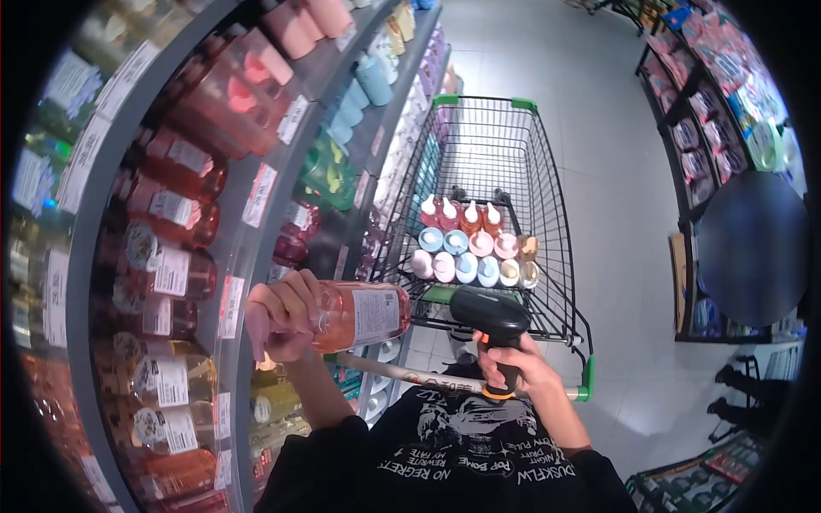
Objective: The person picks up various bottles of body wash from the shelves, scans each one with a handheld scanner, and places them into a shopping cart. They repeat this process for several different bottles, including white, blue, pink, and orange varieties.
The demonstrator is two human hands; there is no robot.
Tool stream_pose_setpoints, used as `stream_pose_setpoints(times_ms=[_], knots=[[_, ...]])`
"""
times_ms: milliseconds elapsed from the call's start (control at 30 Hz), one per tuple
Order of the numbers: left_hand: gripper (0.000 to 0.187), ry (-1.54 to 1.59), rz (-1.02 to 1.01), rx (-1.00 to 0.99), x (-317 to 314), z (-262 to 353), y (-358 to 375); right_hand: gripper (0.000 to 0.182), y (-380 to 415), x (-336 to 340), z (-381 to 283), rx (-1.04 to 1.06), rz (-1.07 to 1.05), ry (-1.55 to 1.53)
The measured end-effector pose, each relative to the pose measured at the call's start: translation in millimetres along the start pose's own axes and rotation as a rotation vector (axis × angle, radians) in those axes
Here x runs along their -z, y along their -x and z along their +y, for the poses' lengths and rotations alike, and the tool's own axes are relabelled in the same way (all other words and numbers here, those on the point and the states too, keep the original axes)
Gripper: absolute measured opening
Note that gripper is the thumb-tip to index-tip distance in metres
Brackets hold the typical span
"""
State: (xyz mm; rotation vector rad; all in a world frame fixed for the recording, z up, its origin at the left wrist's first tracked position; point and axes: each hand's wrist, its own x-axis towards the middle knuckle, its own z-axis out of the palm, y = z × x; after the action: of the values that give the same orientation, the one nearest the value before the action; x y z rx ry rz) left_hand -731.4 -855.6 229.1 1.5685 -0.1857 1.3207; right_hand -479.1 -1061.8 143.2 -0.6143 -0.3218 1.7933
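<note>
My left hand (286,312) is closed around the neck end of a clear bottle of pink liquid (359,315), which lies sideways with its printed white label facing up. In my right hand (517,368) is a black handheld barcode scanner (489,312) with orange trim, its head turned toward the bottle. The two hands are apart, over the handle end of a shopping cart (547,205). Inside the cart stand several pump bottles (469,218) with white tops, and rows of bottles with round pastel caps (466,269).
Shelves (282,205) with price tags and many bottles rise close on my left. Across the tiled floor (590,128), racks of packaged goods (701,111) stand at the right. A person's dark-clothed legs (757,385) show at the lower right.
</note>
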Motion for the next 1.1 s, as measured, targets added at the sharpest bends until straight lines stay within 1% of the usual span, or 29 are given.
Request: stream_pose_setpoints(times_ms=[67, 133, 200, 267, 300, 333, 400, 467, 533, 567, 600, 667, 700, 800, 833, 867, 933, 1000, 1100], knots=[[0.033, 0.029, 0.001, 0.047, -11.9, -21.8, -1.9, 0.033, -5.7, 5.6, 1.6, -0.037, 0.031, -0.086], [0.033, 0.033, 0.056, 0.111, -22.8, -41.6, -5.0, 0.034, -10.0, 11.0, 1.3, -0.017, 0.005, -0.172], [0.035, 0.014, 0.017, 0.147, -30.5, -58.2, -8.8, 0.033, -11.3, 15.8, -1.8, -0.001, 0.021, -0.203], [0.037, -0.036, 0.099, 0.263, -41.4, -76.6, -13.3, 0.032, -12.3, 21.8, -5.7, 0.057, 0.030, -0.182], [0.037, -0.055, 0.041, 0.304, -41.4, -86.4, -16.6, 0.032, -12.6, 26.1, -6.5, 0.083, 0.030, -0.196], [0.037, -0.045, 0.025, 0.314, -46.5, -94.7, -19.2, 0.032, -11.8, 30.1, -7.5, 0.098, 0.038, -0.209], [0.036, -0.079, 0.191, 0.489, -60.6, -109.7, -25.3, 0.032, -8.6, 39.3, -8.6, 0.123, 0.101, -0.253], [0.034, -0.078, 0.162, 0.551, -58.5, -130.5, -25.2, 0.033, -3.3, 48.6, -8.5, 0.143, 0.135, -0.279], [0.025, -0.135, 0.165, 0.709, -67.4, -150.6, -33.7, 0.033, 1.3, 55.6, -8.3, 0.185, 0.198, -0.323], [0.020, -0.209, 0.108, 0.743, -65.5, -165.3, -34.1, 0.034, 4.4, 58.4, -9.1, 0.187, 0.212, -0.346], [0.020, -0.206, 0.087, 0.752, -64.3, -182.3, -34.3, 0.034, 5.9, 62.1, -7.8, 0.203, 0.217, -0.361], [0.018, -0.289, -0.074, 0.751, -68.2, -215.6, -37.3, 0.034, 8.5, 69.6, -4.0, 0.254, 0.229, -0.389], [0.019, -0.312, -0.106, 0.774, -87.2, -218.0, -53.4, 0.035, 9.7, 73.6, -2.3, 0.254, 0.236, -0.408], [0.019, -0.262, -0.123, 0.774, -94.2, -270.1, -60.7, 0.035, 11.2, 81.8, 2.5, 0.277, 0.261, -0.435], [0.018, -0.246, -0.126, 0.737, -95.4, -291.5, -60.6, 0.037, 12.1, 81.7, 2.2, 0.281, 0.284, -0.441], [0.018, -0.239, -0.143, 0.748, -96.7, -310.9, -61.1, 0.037, 12.4, 81.5, 2.2, 0.292, 0.294, -0.457], [0.019, -0.156, -0.156, 0.850, -100.9, -349.6, -59.8, 0.040, 12.2, 82.2, 0.9, 0.277, 0.311, -0.476], [0.018, -0.080, -0.188, 0.838, -104.9, -387.0, -52.8, 0.042, 11.8, 84.7, 0.9, 0.263, 0.314, -0.480], [0.014, -0.217, -0.418, 0.720, -113.8, -431.2, -47.9, 0.041, 13.3, 85.2, -2.0, 0.254, 0.343, -0.506]])
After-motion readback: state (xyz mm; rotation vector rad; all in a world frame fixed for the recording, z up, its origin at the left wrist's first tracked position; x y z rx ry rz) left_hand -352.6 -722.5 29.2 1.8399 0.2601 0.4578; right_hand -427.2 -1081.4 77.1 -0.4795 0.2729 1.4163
